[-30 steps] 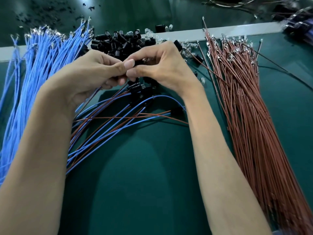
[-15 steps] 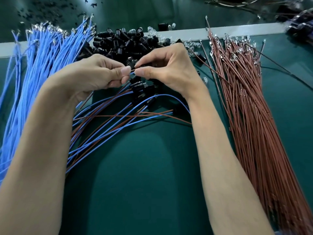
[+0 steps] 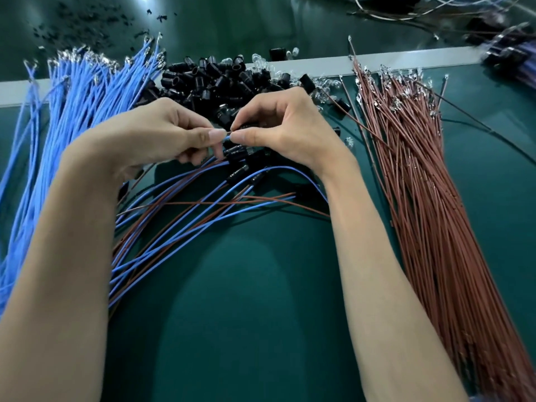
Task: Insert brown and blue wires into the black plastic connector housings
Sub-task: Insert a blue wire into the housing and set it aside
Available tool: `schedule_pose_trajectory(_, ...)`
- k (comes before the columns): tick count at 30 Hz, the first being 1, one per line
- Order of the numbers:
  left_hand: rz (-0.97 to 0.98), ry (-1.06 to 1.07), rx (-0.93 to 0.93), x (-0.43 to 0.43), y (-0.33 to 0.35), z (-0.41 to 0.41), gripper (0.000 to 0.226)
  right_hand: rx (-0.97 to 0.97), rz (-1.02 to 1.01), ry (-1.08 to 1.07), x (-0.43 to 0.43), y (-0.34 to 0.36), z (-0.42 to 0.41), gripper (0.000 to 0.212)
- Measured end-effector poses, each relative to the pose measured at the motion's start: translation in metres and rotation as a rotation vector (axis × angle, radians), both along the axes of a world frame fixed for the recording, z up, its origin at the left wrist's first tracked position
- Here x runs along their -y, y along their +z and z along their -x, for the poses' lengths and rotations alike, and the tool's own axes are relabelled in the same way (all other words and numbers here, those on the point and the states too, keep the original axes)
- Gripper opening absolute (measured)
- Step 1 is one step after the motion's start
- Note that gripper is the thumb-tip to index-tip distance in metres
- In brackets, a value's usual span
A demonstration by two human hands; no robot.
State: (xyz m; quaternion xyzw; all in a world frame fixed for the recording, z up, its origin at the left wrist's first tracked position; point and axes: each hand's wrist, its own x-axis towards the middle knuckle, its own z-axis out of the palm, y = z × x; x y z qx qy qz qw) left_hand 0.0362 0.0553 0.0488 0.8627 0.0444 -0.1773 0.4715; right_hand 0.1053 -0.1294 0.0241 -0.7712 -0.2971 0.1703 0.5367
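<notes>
Left hand (image 3: 162, 132): pinches thin blue insulated wire (image 3: 227, 137) near tip.
Right hand (image 3: 284, 126): grips small black plastic connector housing (image 3: 242, 128), mostly hidden, above green mat (image 3: 261, 314).
Change: thumbs touching a second ago, now slightly apart, wire end exposed.
Judgement: insertion not yet seated.

Left, blue wires (image 3: 72, 117): smooth plastic insulation, slight sheen. Terminals (image 3: 95, 58) at their tips: bare shiny metal. Right, brown wires (image 3: 420, 184): same plastic sheath, duller, metal ends glinting. Top centre, housings (image 3: 214, 79): black plastic, glossy. Bulbs (image 3: 259, 60) beside them: clear, glassy. Mat (image 3: 261, 329): dark green, smooth, soft sheen. Strip (image 3: 406, 58) across top: pale, matt.
</notes>
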Motion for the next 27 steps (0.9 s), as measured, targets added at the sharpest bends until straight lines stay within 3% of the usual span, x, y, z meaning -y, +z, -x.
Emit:
schedule_pose_trajectory(4, -0.101, 0.014, 0.052, 0.001, 0.012, 0.002, 0.021, 0.087, 0.163, 0.020, 0.000, 0.012, -0.001, 0.013)
schedule_pose_trajectory(7, -0.259, 0.076, 0.152, -0.007, 0.015, 0.001, 0.019, 0.235, 0.397, -0.011, -0.002, 0.018, 0.004, 0.021)
schedule_pose_trajectory(10, -0.370, 0.192, 0.414, -0.001, 0.003, -0.005, 0.014, 0.338, 0.626, -0.243, 0.011, 0.020, 0.018, 0.023)
schedule_pose_trajectory(13, -0.472, 0.127, 0.476, 0.008, -0.015, -0.011, 0.020, 0.383, 0.752, -0.547, 0.039, 0.014, 0.033, 0.025)
schedule_pose_trajectory(19, -0.487, 0.148, 0.537, 0.009, -0.029, -0.014, 0.020, 0.308, 0.811, -0.790, 0.067, 0.006, 0.035, 0.025)
schedule_pose_trajectory(27, -0.532, 0.138, 0.600, 0.014, -0.035, -0.014, 0.030, 0.283, 0.623, -0.757, 0.065, -0.001, 0.030, 0.016)
